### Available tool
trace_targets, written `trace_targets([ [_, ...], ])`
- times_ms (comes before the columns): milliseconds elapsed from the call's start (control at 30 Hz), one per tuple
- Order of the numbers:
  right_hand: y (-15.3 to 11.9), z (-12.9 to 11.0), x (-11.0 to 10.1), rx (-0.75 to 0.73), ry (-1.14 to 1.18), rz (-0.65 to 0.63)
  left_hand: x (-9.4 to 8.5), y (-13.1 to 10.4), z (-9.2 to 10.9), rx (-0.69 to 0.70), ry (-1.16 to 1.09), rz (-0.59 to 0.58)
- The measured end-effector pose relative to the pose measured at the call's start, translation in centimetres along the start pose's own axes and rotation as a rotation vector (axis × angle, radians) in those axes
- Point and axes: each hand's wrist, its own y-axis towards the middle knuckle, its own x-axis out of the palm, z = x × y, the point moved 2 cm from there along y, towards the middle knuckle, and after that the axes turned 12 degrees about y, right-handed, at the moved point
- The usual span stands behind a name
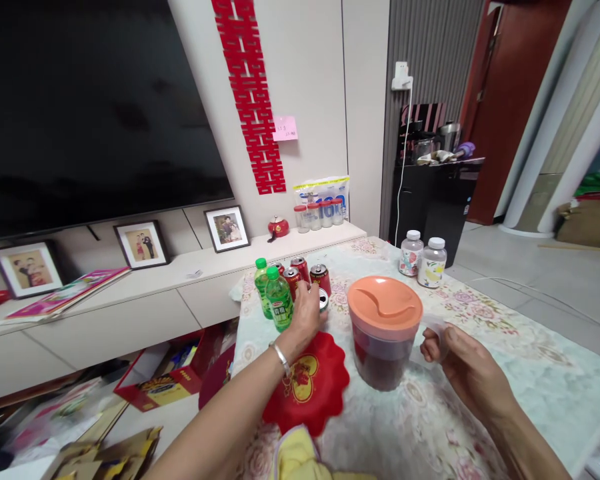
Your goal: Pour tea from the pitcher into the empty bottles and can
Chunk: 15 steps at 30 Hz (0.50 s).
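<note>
My left hand (306, 319), with a silver bracelet at the wrist, reaches past the red scalloped tray (333, 380) and closes round a can (323, 299) whose top shows beside the fingers. Red cans (321, 277) stand just behind it, and two green bottles (280, 303) stand to its left. A clear pitcher of dark liquid (384, 357) with an orange lid (385, 303) stands between my hands. My right hand (460, 360) has its fingers curled round the pitcher's clear handle (433, 327) on the right side.
Two white-lidded jars (432, 263) stand at the table's back right. A yellow cloth (297, 457) lies at the near edge. Behind the floral tablecloth (530, 347), a low cabinet (180, 267) holds framed photos and red-lidded jars. An open red box (170, 380) sits at lower left.
</note>
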Motion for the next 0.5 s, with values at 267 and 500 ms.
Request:
trace_targets([
  [267, -0.1, 0.3, -0.2, -0.083, -0.019, 0.038, -4.1, -5.7, -0.6, 0.111, -0.149, 0.128],
  [500, 0.3, 1.0, 0.6, -0.186, -0.011, 0.065, -4.9, -10.3, -2.4, 0.057, -0.325, 0.095],
])
